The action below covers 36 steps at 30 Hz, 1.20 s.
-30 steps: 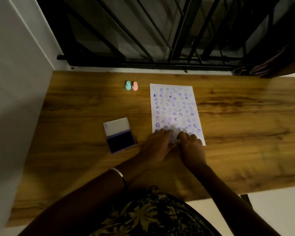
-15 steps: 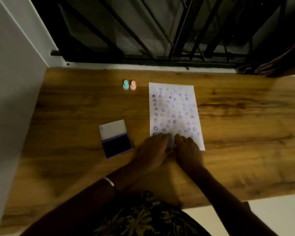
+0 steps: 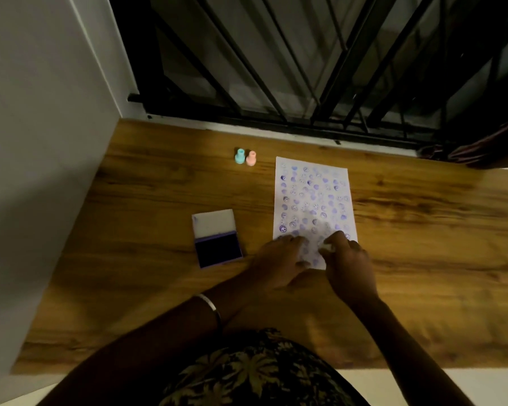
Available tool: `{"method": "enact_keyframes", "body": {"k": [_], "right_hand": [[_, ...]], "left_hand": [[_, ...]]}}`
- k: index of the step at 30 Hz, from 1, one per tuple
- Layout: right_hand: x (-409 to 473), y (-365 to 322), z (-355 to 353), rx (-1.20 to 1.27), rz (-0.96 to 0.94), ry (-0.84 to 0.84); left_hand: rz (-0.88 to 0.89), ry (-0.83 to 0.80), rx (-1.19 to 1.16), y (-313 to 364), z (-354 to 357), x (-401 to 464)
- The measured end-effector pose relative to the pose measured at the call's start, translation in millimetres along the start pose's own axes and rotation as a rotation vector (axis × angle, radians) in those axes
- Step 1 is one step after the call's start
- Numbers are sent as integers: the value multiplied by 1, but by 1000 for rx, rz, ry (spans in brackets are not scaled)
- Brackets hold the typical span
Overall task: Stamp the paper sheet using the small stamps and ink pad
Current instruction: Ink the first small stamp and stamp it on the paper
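A white paper sheet (image 3: 313,200) covered in several purple stamp marks lies on the wooden table (image 3: 129,288). My left hand (image 3: 279,263) rests flat on the sheet's near left corner, fingers spread. My right hand (image 3: 349,268) is over the near right part of the sheet, its fingers pinched on a small pale stamp (image 3: 326,247) that touches the paper. An open ink pad (image 3: 217,238) with a dark purple pad and a white lid lies left of the sheet. A teal stamp (image 3: 240,156) and a pink stamp (image 3: 251,158) stand upright side by side at the back.
A white wall (image 3: 41,142) borders the table on the left. Black metal window bars (image 3: 276,68) run along the back edge. The table's near edge is just in front of my patterned clothing (image 3: 255,373).
My view has shifted slightly. My right hand has lifted a little from lying flat, and a pale stamp now shows at its fingertips. My left hand stays on the sheet.
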State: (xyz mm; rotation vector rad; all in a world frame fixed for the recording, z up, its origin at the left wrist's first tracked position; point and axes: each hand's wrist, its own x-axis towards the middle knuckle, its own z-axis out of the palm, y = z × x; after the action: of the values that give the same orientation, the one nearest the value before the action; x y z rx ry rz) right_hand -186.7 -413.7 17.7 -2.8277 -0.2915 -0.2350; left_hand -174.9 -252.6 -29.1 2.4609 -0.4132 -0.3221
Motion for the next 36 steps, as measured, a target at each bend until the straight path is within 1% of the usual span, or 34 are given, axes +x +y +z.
{"method": "enact_keyframes", "body": {"k": [1, 2, 5, 6, 10, 14, 17, 20, 23, 28, 33, 36], "right_hand": [[1, -3, 0, 21, 6, 2], [1, -7, 1, 39, -4, -1], [3, -24, 3, 113, -65, -23], [5, -31, 3, 152, -88, -30], [12, -62, 10, 238, -152, -56], [20, -87, 19, 230, -219, -113], [22, -106, 19, 240, -282, -98], [20, -122, 20, 194, -358, -53], [19, -127, 24, 125, -361, -112], [20, -131, 28, 112, -374, -110], [29, -133, 35, 122, -310, -211], [37, -132, 40, 149, -329, -237]], "left_hand": [[-25, -20, -94, 0, -5, 0], [-55, 3, -204, 2, -13, -2], [-228, 180, -557, 0, -32, -10], [-301, 205, -673, -4, -38, -15], [-549, 184, -1177, -15, -58, -37], [-670, 252, -1450, -27, -69, -49], [-707, 302, -1637, -31, -75, -54], [-684, 323, -1708, -33, -78, -59], [-685, 311, -1732, -34, -79, -62], [-691, 304, -1711, -34, -78, -64], [-728, 338, -1676, -37, -80, -61], [-718, 330, -1658, -37, -85, -57]]}}
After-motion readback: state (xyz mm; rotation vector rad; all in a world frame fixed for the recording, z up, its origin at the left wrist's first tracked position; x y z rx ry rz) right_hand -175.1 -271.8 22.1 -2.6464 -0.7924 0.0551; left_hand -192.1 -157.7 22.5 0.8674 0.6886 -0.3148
